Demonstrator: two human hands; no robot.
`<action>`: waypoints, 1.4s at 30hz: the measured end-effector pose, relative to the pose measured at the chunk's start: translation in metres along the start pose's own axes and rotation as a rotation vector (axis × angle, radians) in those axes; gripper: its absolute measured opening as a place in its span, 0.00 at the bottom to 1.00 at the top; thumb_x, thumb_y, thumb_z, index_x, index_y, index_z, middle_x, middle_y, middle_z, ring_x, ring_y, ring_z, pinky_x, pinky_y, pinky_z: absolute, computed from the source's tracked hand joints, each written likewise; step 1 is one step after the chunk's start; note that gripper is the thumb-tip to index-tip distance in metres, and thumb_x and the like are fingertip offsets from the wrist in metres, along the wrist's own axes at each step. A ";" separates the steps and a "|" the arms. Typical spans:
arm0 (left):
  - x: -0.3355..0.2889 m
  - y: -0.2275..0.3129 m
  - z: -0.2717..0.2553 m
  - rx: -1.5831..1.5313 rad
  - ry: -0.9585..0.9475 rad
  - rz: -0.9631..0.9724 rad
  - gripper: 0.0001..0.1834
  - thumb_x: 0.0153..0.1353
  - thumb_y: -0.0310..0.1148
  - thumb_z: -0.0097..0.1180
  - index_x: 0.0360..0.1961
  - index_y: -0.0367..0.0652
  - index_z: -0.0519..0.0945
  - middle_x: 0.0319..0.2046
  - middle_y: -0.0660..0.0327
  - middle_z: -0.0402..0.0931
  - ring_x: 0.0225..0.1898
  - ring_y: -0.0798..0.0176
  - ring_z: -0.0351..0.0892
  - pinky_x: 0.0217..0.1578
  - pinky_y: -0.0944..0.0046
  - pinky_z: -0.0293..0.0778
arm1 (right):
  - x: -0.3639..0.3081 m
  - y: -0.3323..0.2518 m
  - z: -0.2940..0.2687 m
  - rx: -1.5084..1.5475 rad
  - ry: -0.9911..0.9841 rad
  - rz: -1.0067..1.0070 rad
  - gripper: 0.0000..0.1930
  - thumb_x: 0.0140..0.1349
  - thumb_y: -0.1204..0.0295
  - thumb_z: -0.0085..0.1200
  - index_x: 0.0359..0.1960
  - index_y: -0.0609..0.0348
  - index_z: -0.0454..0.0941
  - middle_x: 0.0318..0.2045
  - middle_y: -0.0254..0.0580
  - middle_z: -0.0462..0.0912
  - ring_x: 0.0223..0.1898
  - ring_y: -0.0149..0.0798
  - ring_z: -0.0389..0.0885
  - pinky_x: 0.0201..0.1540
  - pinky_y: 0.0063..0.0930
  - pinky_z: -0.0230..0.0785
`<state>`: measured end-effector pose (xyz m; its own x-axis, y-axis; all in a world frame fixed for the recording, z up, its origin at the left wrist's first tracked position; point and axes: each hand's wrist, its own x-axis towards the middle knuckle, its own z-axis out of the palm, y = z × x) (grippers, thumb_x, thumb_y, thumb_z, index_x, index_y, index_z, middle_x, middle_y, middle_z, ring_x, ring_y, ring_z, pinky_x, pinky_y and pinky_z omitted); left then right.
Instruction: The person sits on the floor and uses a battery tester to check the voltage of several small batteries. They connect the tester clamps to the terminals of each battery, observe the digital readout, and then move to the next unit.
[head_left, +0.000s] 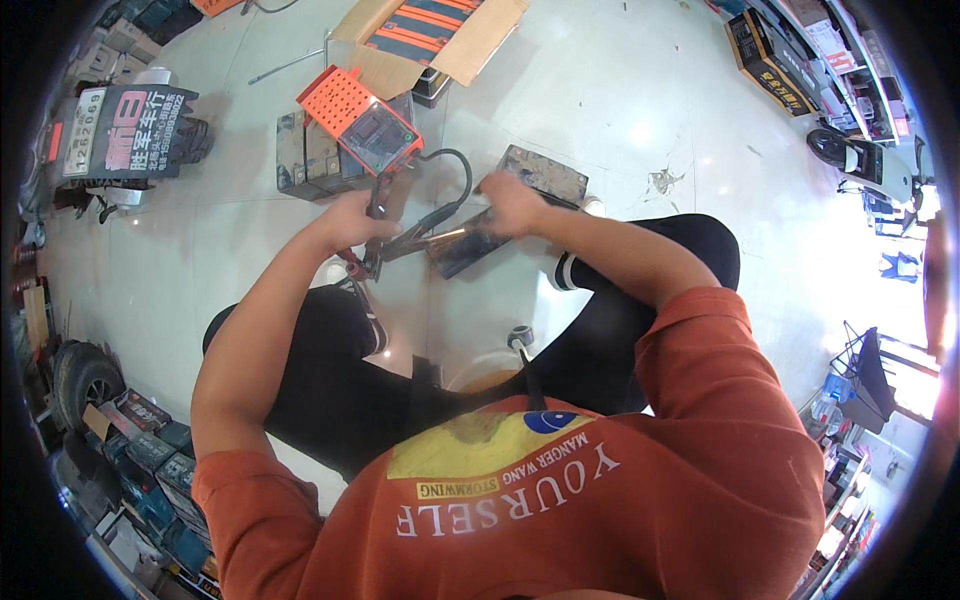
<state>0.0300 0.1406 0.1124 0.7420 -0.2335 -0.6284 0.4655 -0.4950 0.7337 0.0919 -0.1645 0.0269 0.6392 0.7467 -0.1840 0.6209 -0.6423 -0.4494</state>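
Note:
My left hand (350,222) is closed around a dark clamp-like tool (374,262) with a red part; its exact kind is hard to make out. A black cable (466,180) loops from an orange meter-like device (345,105) with a screen to a black handle beside this hand. From there, a brownish metal piece (445,240) reaches toward a dark battery block (465,255). My right hand (515,205) is curled over that block, its fingers partly hidden. The device rests on dusty batteries (300,160). Another dusty block surface (548,176) shows just beyond my right hand.
Ahead stands an open cardboard box (480,45) with orange-strapped dark batteries inside. A long metal rod (285,67) lies on the floor. My bent knees flank the work. At left are a sign-covered scooter part (135,130) and a tyre (88,380); a black-yellow carton (772,62) stands far right.

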 end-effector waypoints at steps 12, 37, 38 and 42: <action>0.012 0.000 0.003 -0.003 0.030 -0.065 0.15 0.54 0.32 0.70 0.40 0.41 0.80 0.34 0.66 0.80 0.36 0.69 0.77 0.42 0.64 0.73 | -0.003 -0.026 0.062 -0.336 -0.107 -0.190 0.21 0.44 0.69 0.64 0.43 0.60 0.78 0.45 0.42 0.79 0.52 0.43 0.74 0.53 0.36 0.67; 0.037 0.001 0.027 0.343 0.037 0.028 0.27 0.49 0.43 0.73 0.47 0.40 0.80 0.41 0.53 0.82 0.43 0.55 0.83 0.38 0.53 0.82 | -0.062 0.040 0.060 -0.504 0.209 0.324 0.29 0.64 0.68 0.45 0.69 0.58 0.62 0.71 0.66 0.54 0.71 0.61 0.54 0.69 0.53 0.49; 0.036 0.006 0.029 0.301 0.032 0.001 0.27 0.49 0.43 0.73 0.47 0.39 0.80 0.41 0.53 0.82 0.43 0.55 0.83 0.39 0.53 0.82 | -0.061 0.044 0.067 -0.498 0.211 0.356 0.30 0.64 0.68 0.46 0.70 0.57 0.61 0.71 0.67 0.53 0.71 0.62 0.53 0.70 0.55 0.47; 0.035 0.014 0.032 0.293 0.063 0.050 0.25 0.49 0.43 0.73 0.44 0.39 0.82 0.39 0.52 0.83 0.43 0.55 0.83 0.41 0.54 0.79 | -0.053 0.055 0.093 -0.551 0.222 0.431 0.32 0.65 0.66 0.45 0.72 0.56 0.58 0.72 0.70 0.48 0.72 0.65 0.50 0.72 0.58 0.41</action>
<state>0.0473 0.0989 0.0928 0.7934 -0.2157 -0.5692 0.2753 -0.7068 0.6516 0.0505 -0.2233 -0.0693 0.9185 0.3936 -0.0377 0.3948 -0.9082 0.1387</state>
